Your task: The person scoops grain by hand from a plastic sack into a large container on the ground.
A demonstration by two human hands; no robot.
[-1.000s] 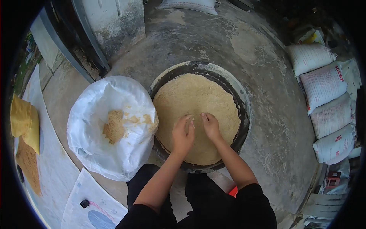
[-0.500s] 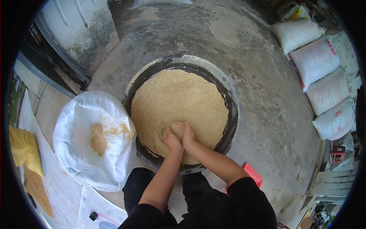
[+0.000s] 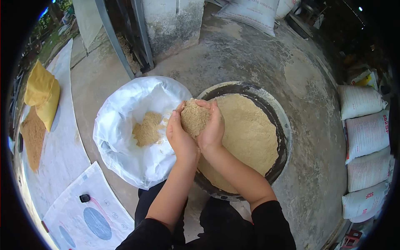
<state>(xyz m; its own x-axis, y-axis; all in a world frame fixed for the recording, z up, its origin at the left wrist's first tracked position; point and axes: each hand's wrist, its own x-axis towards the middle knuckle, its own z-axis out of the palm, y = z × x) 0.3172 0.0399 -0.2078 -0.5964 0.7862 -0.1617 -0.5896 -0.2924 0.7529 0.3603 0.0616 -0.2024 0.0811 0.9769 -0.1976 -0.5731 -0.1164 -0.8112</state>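
Note:
A heap of pale brown, bran-like meal (image 3: 195, 118) lies cupped between my two hands. My left hand (image 3: 180, 135) curves round its left side, and my right hand (image 3: 212, 127) closes round the right, wrists pressed together. Both are raised over the spot where the open white plastic sack (image 3: 118, 125) and the round black tub (image 3: 284, 146) meet. Inside the tub, a broad bed of the same meal (image 3: 252, 133) spreads out, partly hidden by my right forearm. A smaller pile of meal (image 3: 148, 130) sits in the bottom of the sack.
Full white sacks (image 3: 366, 135) line the right side, with another sack (image 3: 250, 14) at the back. On the left, a yellow sack (image 3: 48, 96) stands by spilled brown material (image 3: 33, 137) on a pale sheet. A small black object (image 3: 84, 198) lies on a printed sheet (image 3: 75, 221).
My hands have come up out of the meal in the tub, carrying a cupped heap toward the white plastic sack. The view has turned left.

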